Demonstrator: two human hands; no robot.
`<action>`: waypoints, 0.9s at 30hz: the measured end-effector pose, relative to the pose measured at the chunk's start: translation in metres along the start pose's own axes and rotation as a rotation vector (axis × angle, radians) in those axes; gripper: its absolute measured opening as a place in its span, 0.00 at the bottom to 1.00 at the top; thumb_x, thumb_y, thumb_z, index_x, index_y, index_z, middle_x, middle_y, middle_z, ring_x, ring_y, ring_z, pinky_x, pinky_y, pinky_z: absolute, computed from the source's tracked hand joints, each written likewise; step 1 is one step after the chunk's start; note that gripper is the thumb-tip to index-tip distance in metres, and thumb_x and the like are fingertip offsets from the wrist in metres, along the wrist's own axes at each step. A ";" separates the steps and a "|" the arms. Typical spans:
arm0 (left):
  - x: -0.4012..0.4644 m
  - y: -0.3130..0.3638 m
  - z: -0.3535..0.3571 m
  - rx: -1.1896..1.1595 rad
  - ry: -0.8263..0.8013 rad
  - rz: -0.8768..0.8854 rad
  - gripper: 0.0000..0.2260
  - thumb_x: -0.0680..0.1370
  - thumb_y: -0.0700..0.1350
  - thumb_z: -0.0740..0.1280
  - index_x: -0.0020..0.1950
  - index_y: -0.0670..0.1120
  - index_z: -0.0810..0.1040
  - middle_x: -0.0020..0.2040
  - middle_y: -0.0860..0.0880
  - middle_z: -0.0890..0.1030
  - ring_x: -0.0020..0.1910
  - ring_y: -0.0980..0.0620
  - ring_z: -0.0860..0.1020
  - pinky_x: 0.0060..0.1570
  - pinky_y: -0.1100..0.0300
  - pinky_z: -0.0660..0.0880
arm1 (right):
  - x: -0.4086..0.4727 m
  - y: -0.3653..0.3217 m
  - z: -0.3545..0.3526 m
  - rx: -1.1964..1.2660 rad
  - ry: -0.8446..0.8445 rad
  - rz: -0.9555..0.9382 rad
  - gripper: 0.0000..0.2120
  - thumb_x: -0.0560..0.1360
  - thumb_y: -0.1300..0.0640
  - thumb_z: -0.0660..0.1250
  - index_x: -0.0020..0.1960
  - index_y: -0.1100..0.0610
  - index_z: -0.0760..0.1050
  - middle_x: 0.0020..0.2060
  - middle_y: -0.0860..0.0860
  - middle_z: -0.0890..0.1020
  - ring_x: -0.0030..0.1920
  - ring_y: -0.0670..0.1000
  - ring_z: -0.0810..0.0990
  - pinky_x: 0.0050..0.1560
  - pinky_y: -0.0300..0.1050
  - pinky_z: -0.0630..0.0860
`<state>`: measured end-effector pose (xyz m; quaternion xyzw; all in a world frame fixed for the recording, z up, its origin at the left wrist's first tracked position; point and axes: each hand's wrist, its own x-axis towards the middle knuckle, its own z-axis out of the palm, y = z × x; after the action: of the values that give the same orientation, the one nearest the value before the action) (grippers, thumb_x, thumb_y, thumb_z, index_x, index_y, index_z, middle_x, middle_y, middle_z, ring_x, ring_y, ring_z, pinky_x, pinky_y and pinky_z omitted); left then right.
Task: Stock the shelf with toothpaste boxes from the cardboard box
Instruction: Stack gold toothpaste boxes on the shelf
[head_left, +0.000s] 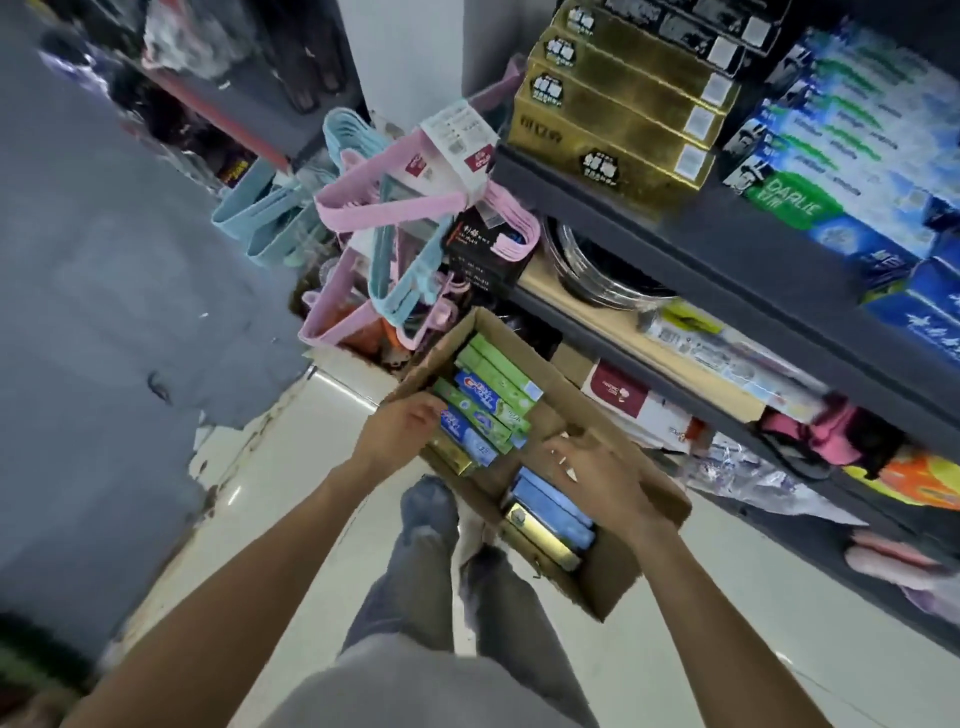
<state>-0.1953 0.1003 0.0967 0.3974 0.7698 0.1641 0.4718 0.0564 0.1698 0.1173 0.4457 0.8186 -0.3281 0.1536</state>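
An open cardboard box (613, 577) sits low in front of my legs, next to the dark shelf (675, 228). Green and blue toothpaste boxes (493, 400) lie stacked at its far end, and blue and gold ones (550, 519) at its near end. My left hand (402, 431) curls its fingers over the carton's left wall, right beside the stacked boxes. My right hand (597, 478) is over the middle of the carton, fingers spread, holding nothing. On the shelf stand gold toothpaste boxes (623, 119) and blue-green Darlie boxes (831, 171).
Pink and blue hangers (374, 208) pile up beyond the carton. Steel basins (587, 265) and packaged goods (727, 348) fill the lower shelves on the right. A pale tiled floor (291, 493) runs left to a grey wall (104, 260).
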 end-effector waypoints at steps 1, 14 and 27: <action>-0.001 -0.008 0.013 0.035 0.026 -0.026 0.09 0.77 0.40 0.65 0.56 0.47 0.80 0.52 0.48 0.82 0.51 0.47 0.79 0.50 0.60 0.73 | 0.005 0.008 0.008 0.016 0.004 -0.014 0.14 0.79 0.58 0.60 0.63 0.51 0.74 0.51 0.52 0.82 0.50 0.55 0.80 0.42 0.45 0.72; 0.058 -0.145 0.134 -0.274 0.324 -0.487 0.28 0.74 0.50 0.71 0.71 0.49 0.64 0.59 0.50 0.78 0.48 0.51 0.80 0.52 0.54 0.76 | 0.166 0.043 0.213 0.122 -0.204 -0.066 0.23 0.75 0.54 0.67 0.68 0.57 0.68 0.62 0.57 0.73 0.63 0.60 0.71 0.58 0.49 0.69; 0.068 -0.143 0.141 0.131 0.545 0.059 0.15 0.74 0.38 0.67 0.59 0.48 0.75 0.51 0.53 0.76 0.45 0.59 0.72 0.41 0.63 0.73 | 0.236 0.030 0.275 -0.165 -0.171 -0.082 0.33 0.74 0.58 0.68 0.73 0.60 0.54 0.59 0.62 0.76 0.56 0.62 0.78 0.49 0.53 0.74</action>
<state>-0.1557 0.0455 -0.1044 0.3904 0.8654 0.2281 0.2157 -0.0611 0.1443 -0.2262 0.3681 0.8443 -0.3023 0.2457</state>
